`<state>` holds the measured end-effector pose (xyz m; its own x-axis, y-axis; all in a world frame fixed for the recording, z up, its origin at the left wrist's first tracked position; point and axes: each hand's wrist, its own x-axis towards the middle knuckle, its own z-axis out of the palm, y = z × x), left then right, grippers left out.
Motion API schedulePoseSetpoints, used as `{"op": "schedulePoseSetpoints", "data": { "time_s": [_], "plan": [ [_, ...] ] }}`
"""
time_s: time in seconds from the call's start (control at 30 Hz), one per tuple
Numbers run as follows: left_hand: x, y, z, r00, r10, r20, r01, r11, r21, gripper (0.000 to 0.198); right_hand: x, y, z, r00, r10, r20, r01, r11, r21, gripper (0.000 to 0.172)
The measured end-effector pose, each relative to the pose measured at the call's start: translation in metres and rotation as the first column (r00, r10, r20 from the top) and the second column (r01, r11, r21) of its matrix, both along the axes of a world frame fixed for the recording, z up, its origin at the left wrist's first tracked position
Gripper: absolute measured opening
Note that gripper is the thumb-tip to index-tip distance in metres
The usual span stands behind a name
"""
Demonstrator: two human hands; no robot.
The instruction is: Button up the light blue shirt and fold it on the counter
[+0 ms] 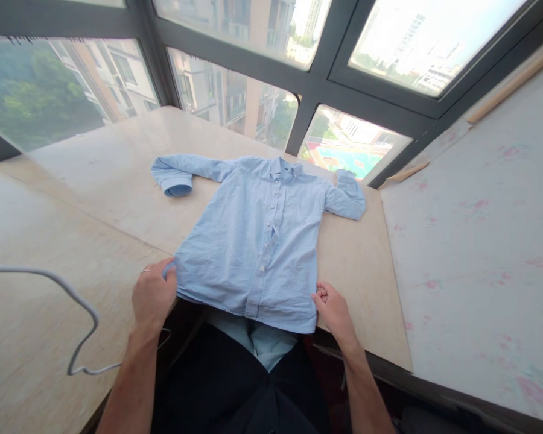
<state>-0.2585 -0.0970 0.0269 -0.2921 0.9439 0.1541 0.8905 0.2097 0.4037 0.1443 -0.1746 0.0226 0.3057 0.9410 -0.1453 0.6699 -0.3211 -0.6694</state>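
A light blue button-up shirt (257,235) lies face up and buttoned on a beige window ledge (117,175), collar toward the window, both sleeves spread out with cuffs folded back. My left hand (152,296) pinches the shirt's lower left hem corner. At the lower right hem corner my right hand (331,307) has its fingers curled on the cloth. The hem hangs slightly over the ledge's front edge.
A grey wire hanger (79,313) rests on the ledge to the left of my left arm. Large dark-framed windows (317,78) stand behind the shirt. A pale patterned wall (484,241) rises at the right.
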Motion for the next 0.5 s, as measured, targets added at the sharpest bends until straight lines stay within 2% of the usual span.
{"op": "schedulePoseSetpoints", "data": {
  "time_s": [0.3,0.4,0.5],
  "plan": [
    [-0.008,-0.008,0.008,0.995,0.088,0.041,-0.085,0.994,-0.073,0.035,0.022,-0.003,0.003,0.999,-0.023,-0.031,0.022,0.999,-0.034,0.041],
    [-0.007,-0.011,0.006,0.998,0.057,0.016,-0.057,0.997,-0.048,0.034,0.023,-0.004,0.006,1.000,-0.019,-0.024,0.019,1.000,-0.016,0.043],
    [-0.003,-0.011,0.005,1.000,0.020,-0.023,-0.020,0.999,0.037,0.035,0.021,-0.001,0.010,0.999,-0.037,0.005,0.037,0.998,0.054,0.043]
  ]
}}
